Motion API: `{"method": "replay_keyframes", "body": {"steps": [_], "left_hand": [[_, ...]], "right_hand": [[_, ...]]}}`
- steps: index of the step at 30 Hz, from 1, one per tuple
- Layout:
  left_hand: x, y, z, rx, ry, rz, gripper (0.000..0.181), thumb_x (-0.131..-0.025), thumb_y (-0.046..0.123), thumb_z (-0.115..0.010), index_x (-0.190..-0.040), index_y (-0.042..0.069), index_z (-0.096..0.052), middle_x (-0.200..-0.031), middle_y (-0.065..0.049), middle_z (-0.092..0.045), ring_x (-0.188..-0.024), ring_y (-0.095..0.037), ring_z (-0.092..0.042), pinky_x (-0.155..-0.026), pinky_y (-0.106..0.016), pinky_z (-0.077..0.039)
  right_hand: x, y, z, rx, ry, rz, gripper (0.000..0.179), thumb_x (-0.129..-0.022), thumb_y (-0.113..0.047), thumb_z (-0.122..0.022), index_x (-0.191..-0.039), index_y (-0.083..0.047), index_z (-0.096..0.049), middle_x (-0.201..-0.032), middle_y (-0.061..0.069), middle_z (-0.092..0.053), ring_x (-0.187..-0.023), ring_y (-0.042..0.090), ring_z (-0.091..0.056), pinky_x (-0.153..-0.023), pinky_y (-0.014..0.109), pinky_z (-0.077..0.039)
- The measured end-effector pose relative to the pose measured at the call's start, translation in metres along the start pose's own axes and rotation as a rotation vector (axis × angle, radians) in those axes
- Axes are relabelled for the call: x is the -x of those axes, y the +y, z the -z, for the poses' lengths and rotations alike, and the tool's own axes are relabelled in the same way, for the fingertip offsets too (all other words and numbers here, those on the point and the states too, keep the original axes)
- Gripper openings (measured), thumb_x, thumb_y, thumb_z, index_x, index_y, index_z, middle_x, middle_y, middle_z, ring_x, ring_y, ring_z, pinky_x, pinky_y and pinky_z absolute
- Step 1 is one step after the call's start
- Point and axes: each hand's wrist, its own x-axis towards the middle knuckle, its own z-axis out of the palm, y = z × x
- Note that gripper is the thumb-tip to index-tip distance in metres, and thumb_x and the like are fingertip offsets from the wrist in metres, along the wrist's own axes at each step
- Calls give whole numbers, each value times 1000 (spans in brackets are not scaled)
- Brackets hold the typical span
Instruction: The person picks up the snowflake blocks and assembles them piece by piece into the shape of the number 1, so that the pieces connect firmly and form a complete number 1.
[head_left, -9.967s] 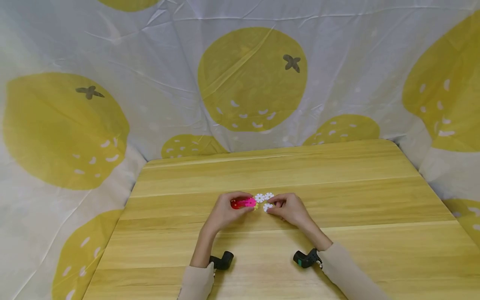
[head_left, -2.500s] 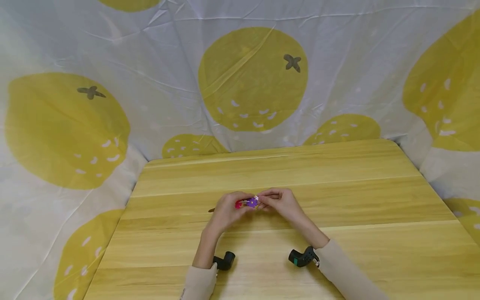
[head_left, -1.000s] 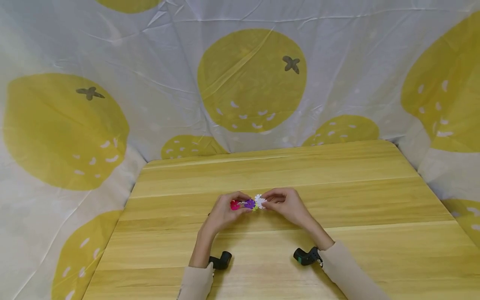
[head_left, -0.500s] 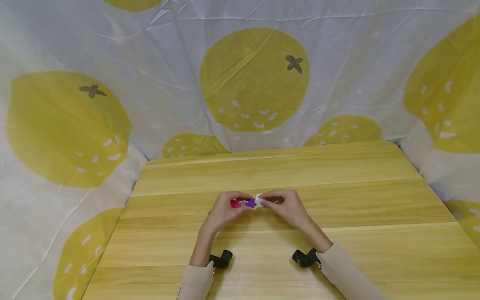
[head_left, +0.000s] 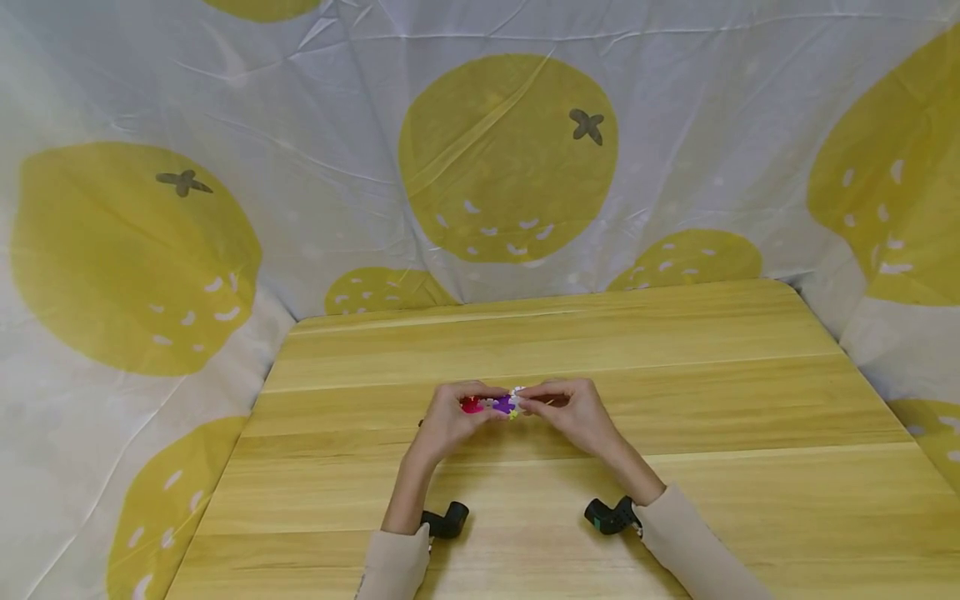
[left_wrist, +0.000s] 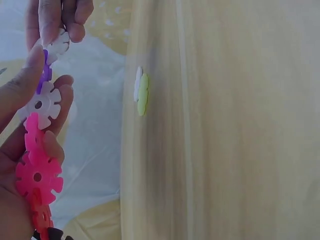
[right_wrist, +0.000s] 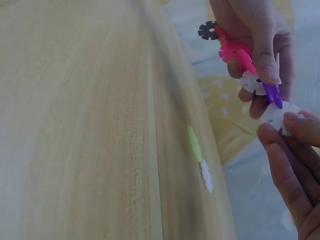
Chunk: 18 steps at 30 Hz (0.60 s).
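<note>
My left hand (head_left: 448,427) holds a chain of slotted plastic snowflake discs. In the left wrist view the chain has a red disc (left_wrist: 41,215), two pink discs (left_wrist: 37,176), a white disc (left_wrist: 42,102) and a purple disc (left_wrist: 45,72). A black disc (right_wrist: 207,30) sits at its far end in the right wrist view. My right hand (head_left: 576,412) pinches another white disc (right_wrist: 280,118), edge against the purple one; how deep the slots engage is hidden by fingers. Loose on the table lie a yellow-green disc (right_wrist: 194,144) and a white disc (right_wrist: 206,176).
The wooden table (head_left: 675,375) stands below both hands, with its far edge near the loose discs. Patterned cloth (head_left: 337,167) hangs around the table's back and sides. A black wrist camera (head_left: 448,521) is on the left arm, another (head_left: 611,517) on the right.
Ten seconds ago a pink disc ended the visible chain; white and purple discs now extend it. Over the last second the right hand has moved its white disc slightly left, against the purple one.
</note>
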Motion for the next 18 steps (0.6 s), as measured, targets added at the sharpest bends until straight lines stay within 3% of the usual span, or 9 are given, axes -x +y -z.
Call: {"method": "replay_keyframes", "body": {"steps": [4,10,18], "left_hand": [[0,0,1,17,12,-10,24,-84,9,-86,-107,12,-83,-108,-6,-80,-98,-20,-73,-77,-21,-58],[-2,0,0,25,5,-29,22,-83,10,-86,-105,11,-83,-104,-5,-81,-95,-18,-72,-75,-21,-58],[-1,1,0,75,-4,20,23,-84,11,-86,-106,12,-82,-106,-6,-80,-86,-15,-68,-67,-19,-54]], "right_hand": [[0,-2,2,-31,-13,14,14,-94,-7,-75,-106,-3,-81,-101,16,-80,-86,41,-77,-75,52,-62],[0,-2,-1,-24,0,27,14,-93,-2,-74,-106,0,-81,-99,19,-79,-82,32,-78,-74,50,-62],[0,-3,-1,8,16,33,13,-95,-6,-74,-106,-3,-81,-100,17,-80,-80,26,-79,-72,49,-62]]}}
